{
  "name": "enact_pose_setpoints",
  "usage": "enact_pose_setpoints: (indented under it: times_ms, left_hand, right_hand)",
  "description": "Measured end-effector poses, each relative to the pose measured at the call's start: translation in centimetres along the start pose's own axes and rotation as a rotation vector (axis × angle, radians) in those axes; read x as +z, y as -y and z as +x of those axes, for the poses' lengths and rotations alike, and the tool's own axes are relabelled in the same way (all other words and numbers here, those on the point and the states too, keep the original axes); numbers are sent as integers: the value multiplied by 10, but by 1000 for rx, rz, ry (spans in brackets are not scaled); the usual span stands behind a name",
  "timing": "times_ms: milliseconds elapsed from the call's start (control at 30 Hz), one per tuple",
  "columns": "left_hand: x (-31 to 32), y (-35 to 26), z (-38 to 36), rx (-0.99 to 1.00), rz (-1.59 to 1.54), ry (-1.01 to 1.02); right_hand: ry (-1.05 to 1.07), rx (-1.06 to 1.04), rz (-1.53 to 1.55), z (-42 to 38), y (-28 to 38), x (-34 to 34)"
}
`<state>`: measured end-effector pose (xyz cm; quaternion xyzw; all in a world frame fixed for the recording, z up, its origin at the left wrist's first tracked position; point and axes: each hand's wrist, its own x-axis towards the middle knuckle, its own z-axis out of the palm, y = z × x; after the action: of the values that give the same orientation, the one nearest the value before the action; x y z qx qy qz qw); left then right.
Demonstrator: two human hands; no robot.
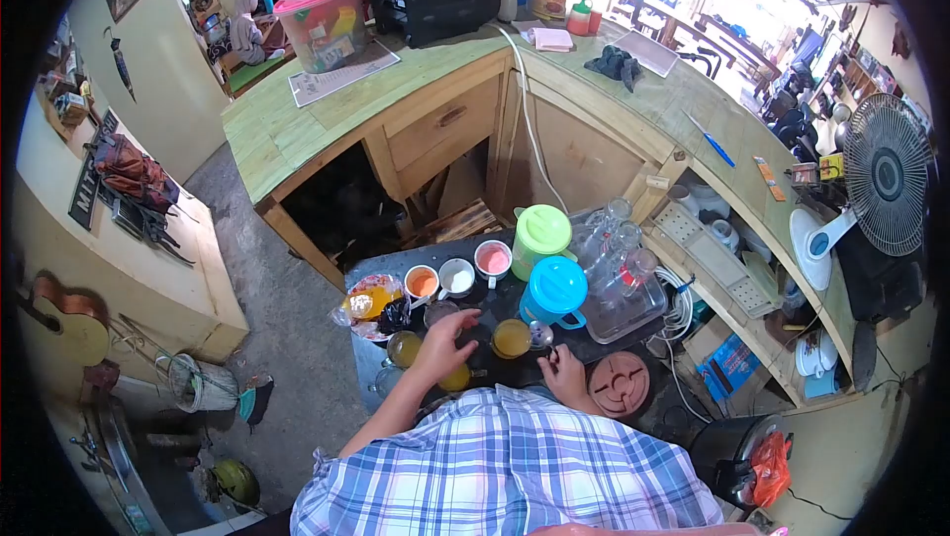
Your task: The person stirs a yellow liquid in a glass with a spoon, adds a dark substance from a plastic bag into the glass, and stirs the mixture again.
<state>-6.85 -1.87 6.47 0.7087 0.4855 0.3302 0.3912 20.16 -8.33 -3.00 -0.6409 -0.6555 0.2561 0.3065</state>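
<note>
My left hand (450, 343) is over the dark table, fingers apart and seemingly holding nothing. It is among glass mugs, one with yellow liquid (455, 378) partly hidden below it and another mug (404, 348) to its left. Low at the table's near edge, my right hand (564, 376) grips a metal spoon (540, 336), its bowl close beside a glass of yellowish drink (512, 339). Behind stand a blue lidded pitcher (554, 289), a green lidded pitcher (542, 231) and cups holding orange (422, 283), white (456, 277) and pink (493, 259) contents.
Upturned glasses (604, 244) stand in a clear tray (633, 313) at right. A round brown stand (618, 385) is beside my right hand. Bagged orange liquid (371, 298) sits on a plate at left. A wooden counter (416, 91) curves around the back; a fan (886, 165) stands right.
</note>
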Motion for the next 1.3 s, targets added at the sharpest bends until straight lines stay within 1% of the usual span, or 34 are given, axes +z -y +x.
enact_pose_setpoints:
  times_ms: [33, 67, 100, 167, 200, 267, 300, 367, 433, 500, 567, 633, 733, 800, 867, 900, 967, 1033, 1100, 1167, 1200, 1267, 1300]
  left_hand:
    - [5, -2, 1, 50, 29, 15]
    - [9, -4, 1, 22, 39, 74]
    - [12, -5, 3, 23, 37, 76]
    - [19, -6, 7, 121, 121, 123]
    - [23, -6, 10, 122, 118, 126]
    - [30, -5, 17, 68, 187, 226]
    - [35, -2, 20, 69, 186, 229]
    - [45, 3, 26, 87, 304, 255]
    - [54, 7, 31, 81, 310, 265]
    - [59, 7, 33, 72, 316, 270]
    - [62, 2, 38, -30, 352, 279]
    - [66, -3, 38, -58, 388, 251]
    - [76, -7, 37, -81, 460, 214]
    - [81, -4, 35, -79, 496, 203]
    - [84, 1, 34, -4, 577, 144]
    - [84, 2, 33, -6, 577, 144]
    - [82, 4, 31, 63, 674, 135]
    - [81, 6, 29, 69, 675, 143]
    - [79, 4, 29, 71, 679, 147]
    - [80, -4, 26, 21, 589, 123]
    - [84, -4, 27, 20, 588, 123]
    - [92, -4, 28, -50, 522, 63]
    - [92, -5, 29, -49, 522, 62]
  right_hand:
    - [0, 3, -2, -6, -3, -2]
    - [-70, -5, -70, -12, -7, -3]
    - [-140, -14, -140, -16, -7, -6]
    - [-123, 29, -137, -19, -7, -11]
    - [-141, 16, -96, -17, -3, -12]
    - [-162, 6, -55, -13, 4, -16]
    - [-151, 28, -57, -10, 9, -17]
    - [-143, 53, -58, -3, 15, -16]
    - [-105, 45, -97, 2, 19, -15]
    - [-128, 35, -91, 5, 23, -18]
    - [-151, 21, -85, 6, 24, -20]
    - [-137, 61, -154, 4, 22, -22]
    - [-80, 61, -144, 4, 26, -22]
    - [-108, 58, -125, 5, 31, -23]
    - [-136, 56, -105, 5, 29, -21]
    - [-136, 65, -133, 6, 24, -19]
    - [-137, 75, -162, 6, 17, -14]
    - [-105, 40, -150, 8, 17, -12]
    - [-130, 37, -148, 9, 19, -13]
    - [-152, 36, -147, 11, 18, -13]
    - [-118, 51, -176, 12, 15, -12]
    - [-85, 67, -207, 12, 11, -8]
    - [-142, 21, -145, 13, 12, -6]
